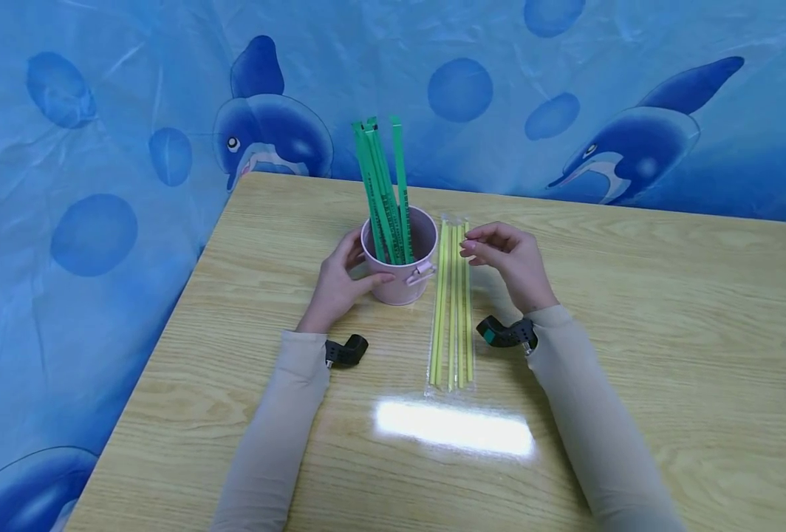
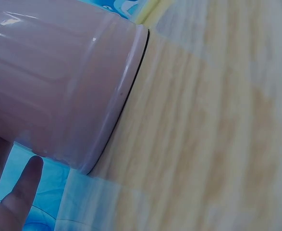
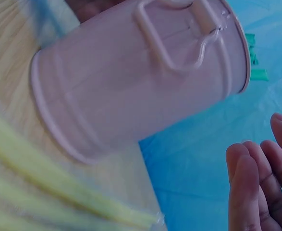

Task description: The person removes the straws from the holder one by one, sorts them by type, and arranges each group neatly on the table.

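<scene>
On the table stands a pink metal bucket [image 1: 398,287] with a small side handle [image 3: 198,36]. Several slim green printed packets [image 1: 383,196] stick up out of it, leaning mostly to the left; their contents are hidden. My left hand [image 1: 342,279] grips the bucket from its left side, the thumb across the front; two of its fingers [image 2: 24,185] show in the left wrist view. Right of the bucket lie several yellow straws [image 1: 451,310] in clear wrappers, side by side. Over their far end hovers my right hand [image 1: 509,258], fingers loosely bent, with nothing visible between them.
The wooden table [image 1: 665,355] extends to the right and toward me, with a bright light reflection [image 1: 456,428] in front of the straws. Behind it and along its left side hangs a blue sheet [image 1: 393,81] printed with dolphins. A wrist camera [image 1: 501,332] sits on each arm.
</scene>
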`<action>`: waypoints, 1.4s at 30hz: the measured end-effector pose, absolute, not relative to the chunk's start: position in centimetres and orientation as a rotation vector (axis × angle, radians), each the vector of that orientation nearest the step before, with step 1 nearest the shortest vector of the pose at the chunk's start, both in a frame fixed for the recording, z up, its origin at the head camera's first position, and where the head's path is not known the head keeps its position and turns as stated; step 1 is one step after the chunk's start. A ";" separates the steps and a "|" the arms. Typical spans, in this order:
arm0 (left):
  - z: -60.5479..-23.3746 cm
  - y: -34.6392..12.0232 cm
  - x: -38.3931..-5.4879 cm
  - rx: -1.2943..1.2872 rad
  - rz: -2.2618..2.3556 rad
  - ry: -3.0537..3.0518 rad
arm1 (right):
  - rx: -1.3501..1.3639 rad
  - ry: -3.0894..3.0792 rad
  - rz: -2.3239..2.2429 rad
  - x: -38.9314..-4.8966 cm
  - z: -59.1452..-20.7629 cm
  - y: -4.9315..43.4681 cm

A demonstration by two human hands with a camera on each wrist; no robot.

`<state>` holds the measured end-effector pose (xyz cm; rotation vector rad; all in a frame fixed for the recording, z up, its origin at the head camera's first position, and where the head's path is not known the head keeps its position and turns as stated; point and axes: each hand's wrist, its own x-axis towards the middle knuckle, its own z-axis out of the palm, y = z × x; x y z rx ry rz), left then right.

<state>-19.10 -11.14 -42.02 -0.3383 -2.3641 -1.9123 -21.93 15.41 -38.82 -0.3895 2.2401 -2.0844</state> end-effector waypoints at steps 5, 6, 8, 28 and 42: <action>-42.0 -11.1 -19.1 -0.327 -1.908 -2.379 | -0.436 2.184 -2.149 -22.6 -37.6 13.9; -41.9 -11.1 -19.0 -0.326 -1.909 -2.379 | -0.437 2.167 -2.165 -22.8 -37.4 13.6; -41.9 -11.1 -19.0 -0.327 -1.915 -2.376 | -0.436 2.138 -2.189 -23.1 -37.0 13.0; -42.0 -11.1 -18.8 -0.321 -1.925 -2.372 | -0.434 2.252 -2.069 -26.6 -34.4 7.8; -42.0 -11.2 -18.9 -0.365 -1.924 -2.348 | -0.463 2.286 -2.012 -26.6 -34.4 7.0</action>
